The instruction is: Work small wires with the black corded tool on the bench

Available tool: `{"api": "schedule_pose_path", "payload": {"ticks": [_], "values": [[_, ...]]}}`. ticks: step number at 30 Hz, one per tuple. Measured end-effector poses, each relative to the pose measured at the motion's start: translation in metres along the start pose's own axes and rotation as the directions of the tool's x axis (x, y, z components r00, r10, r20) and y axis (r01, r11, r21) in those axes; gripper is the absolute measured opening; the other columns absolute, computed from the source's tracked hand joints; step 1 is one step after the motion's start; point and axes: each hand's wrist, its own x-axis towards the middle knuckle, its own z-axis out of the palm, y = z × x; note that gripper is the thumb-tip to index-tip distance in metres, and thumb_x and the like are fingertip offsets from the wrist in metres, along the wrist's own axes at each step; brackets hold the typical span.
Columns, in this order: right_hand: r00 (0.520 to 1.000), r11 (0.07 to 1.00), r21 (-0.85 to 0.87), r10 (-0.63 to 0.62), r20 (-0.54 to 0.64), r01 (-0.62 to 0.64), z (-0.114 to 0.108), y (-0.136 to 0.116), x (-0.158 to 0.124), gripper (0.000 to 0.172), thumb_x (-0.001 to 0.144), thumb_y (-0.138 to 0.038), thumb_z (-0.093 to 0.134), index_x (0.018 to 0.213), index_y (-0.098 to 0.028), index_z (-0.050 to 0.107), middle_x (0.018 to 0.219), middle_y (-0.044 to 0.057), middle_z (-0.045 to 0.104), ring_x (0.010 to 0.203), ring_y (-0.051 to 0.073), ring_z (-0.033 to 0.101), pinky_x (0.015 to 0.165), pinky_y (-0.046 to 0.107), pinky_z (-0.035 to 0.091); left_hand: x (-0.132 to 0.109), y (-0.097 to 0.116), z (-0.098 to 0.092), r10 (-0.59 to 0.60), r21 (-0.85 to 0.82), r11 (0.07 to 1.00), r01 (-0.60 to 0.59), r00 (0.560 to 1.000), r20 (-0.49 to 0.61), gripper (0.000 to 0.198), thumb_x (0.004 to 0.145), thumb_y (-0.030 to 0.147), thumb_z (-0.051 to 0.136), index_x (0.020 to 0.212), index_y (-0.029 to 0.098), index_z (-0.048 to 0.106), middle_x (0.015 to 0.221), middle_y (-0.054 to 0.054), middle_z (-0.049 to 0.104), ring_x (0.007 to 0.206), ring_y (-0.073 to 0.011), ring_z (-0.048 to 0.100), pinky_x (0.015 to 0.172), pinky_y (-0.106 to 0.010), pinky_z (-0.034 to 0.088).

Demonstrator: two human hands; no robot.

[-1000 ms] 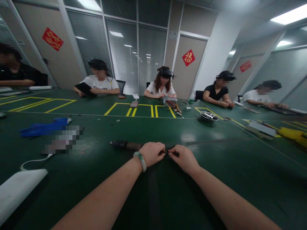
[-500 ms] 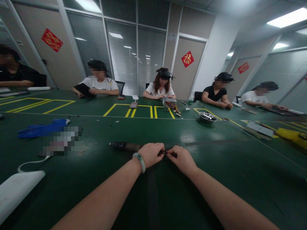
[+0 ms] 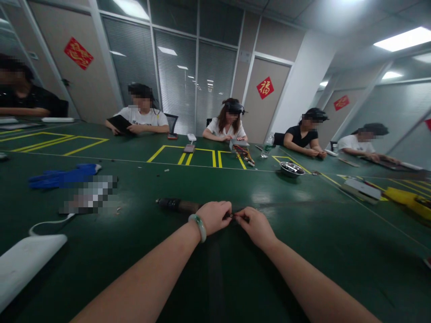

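Note:
A dark cylindrical tool that looks like an electric screwdriver [image 3: 182,206] lies across the green table, its narrow metal tip to the left. My left hand [image 3: 213,217], with a pale green bangle at the wrist, covers the tool's right part; its fingers are closed. Thumb and finger of my right hand [image 3: 257,226] pinch close against the left fingertips. A small shiny bit shows between the two hands, too small to name. What each hand grips is mostly hidden by the fingers.
Left are blue gloves [image 3: 63,176], a blurred phone-like device [image 3: 89,197] and a white power strip [image 3: 30,260]. Farther off stand a metal bowl [image 3: 292,169], a water bottle [image 3: 268,146] and a box with coloured cables [image 3: 239,144]. Several people sit across the table.
The view has shifted slightly. Both hands stay together at the same spot beside the tool, fingers still closed, with only a slight change in the right fingers.

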Motion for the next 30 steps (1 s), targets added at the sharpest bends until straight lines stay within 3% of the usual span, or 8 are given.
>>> {"api": "schedule_pose_path", "payload": {"ticks": [11, 22, 27, 30], "values": [[0.998, 0.998, -0.018, -0.059, -0.015, 0.059, 0.002, 0.003, 0.001, 0.010, 0.087, -0.025, 0.057, 0.089, -0.023, 0.067, 0.086, 0.001, 0.065, 0.082, 0.015, 0.059, 0.077, 0.029, 0.043, 0.000, -0.004, 0.004, 0.031, -0.014, 0.999, -0.031, 0.999, -0.023, 0.011, 0.083, 0.029, 0.058, 0.090, 0.022, 0.053, 0.087, 0.000, 0.061, 0.078, -0.0173, 0.060, 0.068, -0.028, 0.044], [0.974, 0.935, -0.275, -0.222, 0.038, 0.224, -0.001, 0.003, 0.009, 0.015, 0.090, -0.026, 0.056, 0.093, -0.023, 0.070, 0.090, 0.003, 0.065, 0.086, 0.016, 0.057, 0.081, 0.032, 0.042, 0.000, -0.001, 0.001, 0.005, -0.016, 1.000, -0.005, 1.000, -0.002, 0.013, 0.083, 0.027, 0.057, 0.094, 0.022, 0.053, 0.092, -0.001, 0.062, 0.080, -0.0176, 0.060, 0.069, -0.028, 0.046], [0.932, 0.880, -0.307, -0.347, 0.105, 0.362, 0.002, 0.011, 0.015, 0.016, 0.093, -0.025, 0.050, 0.097, -0.022, 0.066, 0.106, 0.004, 0.066, 0.100, 0.017, 0.058, 0.091, 0.032, 0.042, 0.002, -0.004, 0.002, 0.007, -0.042, 0.999, -0.006, 1.000, 0.010, 0.015, 0.083, 0.028, 0.057, 0.097, 0.023, 0.053, 0.096, -0.001, 0.062, 0.082, -0.0190, 0.062, 0.072, -0.030, 0.046], [0.934, 0.877, -0.321, -0.331, 0.132, 0.356, 0.009, 0.017, 0.017, 0.014, 0.094, -0.021, 0.048, 0.101, -0.019, 0.060, 0.107, 0.006, 0.066, 0.102, 0.016, 0.060, 0.102, 0.034, 0.037, 0.002, -0.004, 0.002, 0.009, -0.057, 0.998, -0.009, 1.000, 0.000, 0.017, 0.083, 0.028, 0.055, 0.099, 0.023, 0.053, 0.100, -0.002, 0.062, 0.086, -0.0200, 0.062, 0.075, -0.031, 0.047]]}}
